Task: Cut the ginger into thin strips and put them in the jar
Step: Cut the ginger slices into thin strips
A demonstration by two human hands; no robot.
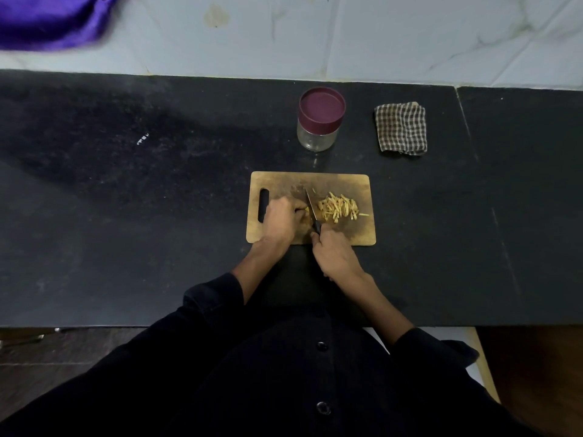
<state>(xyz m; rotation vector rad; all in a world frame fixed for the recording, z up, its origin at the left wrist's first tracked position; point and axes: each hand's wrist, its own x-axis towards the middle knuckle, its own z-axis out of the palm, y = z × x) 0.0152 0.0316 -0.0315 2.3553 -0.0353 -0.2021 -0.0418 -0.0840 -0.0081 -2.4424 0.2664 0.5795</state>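
Counter [126, 216]: black with fine pale speckling; wall [410, 36] behind it: pale grey-white with faint darker veining and one yellowish stain; cloth [47, 20] at the top left corner: bright purple. Board [315, 181]: mid-brown wood with darker patches; strips [339, 209]: pale yellow-tan; knife [311, 209]: grey blade, black handle; jar [316, 138]: clear glass with a maroon lid [321, 107]; towel [400, 127]: small brown-and-cream check. Shirt [284, 373]: black, with dark buttons and black sleeves.
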